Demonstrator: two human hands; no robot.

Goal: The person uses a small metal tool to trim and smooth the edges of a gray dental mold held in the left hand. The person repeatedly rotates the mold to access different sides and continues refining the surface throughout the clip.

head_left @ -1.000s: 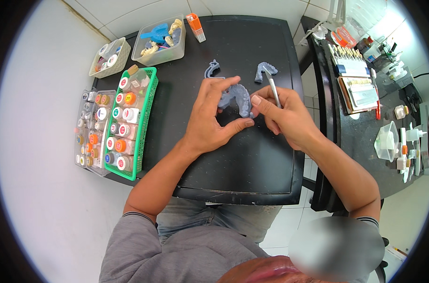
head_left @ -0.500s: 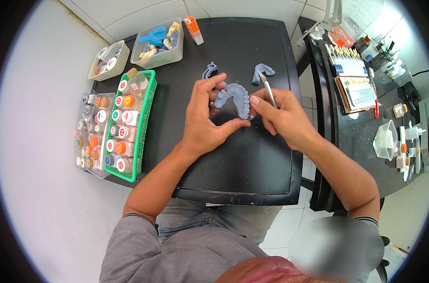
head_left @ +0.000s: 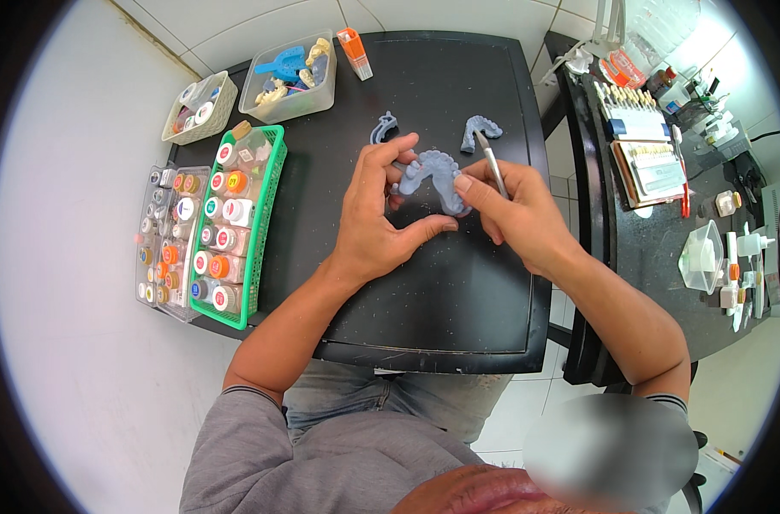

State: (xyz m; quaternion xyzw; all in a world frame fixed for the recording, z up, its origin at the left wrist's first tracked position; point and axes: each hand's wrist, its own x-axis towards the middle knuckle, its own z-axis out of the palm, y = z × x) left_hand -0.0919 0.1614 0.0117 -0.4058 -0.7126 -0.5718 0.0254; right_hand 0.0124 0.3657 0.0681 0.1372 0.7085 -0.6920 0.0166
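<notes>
**A:** Over the black table [head_left: 458,291] now, and both hands are on the grey-blue dental arch model [head_left: 434,176], which sits near the middle of the tabletop, towards the far half.

**B:** The left hand [head_left: 374,218] has it pinched: fingers curled over the model's left edge, thumb reaching underneath towards the right. That's a firm grasp on the model.

**A:** The right hand [head_left: 514,206] is closed around a thin metal instrument [head_left: 491,163], held like a pen, with its index fingertip pressing on the model's right side. The tool's shaft points away from the person.

**B:** Just beyond the hands lie two smaller grey pieces: a curved one [head_left: 383,128] to the left, and a second arch model [head_left: 480,130] right beside the instrument.

**A:** Along the left side, a green basket [head_left: 265,223] packed with small capped jars, and a clear organiser [head_left: 163,236] next to it holding more.

**B:** At the far corner, a clear tub [head_left: 289,77] with blue impression trays inside.
</notes>
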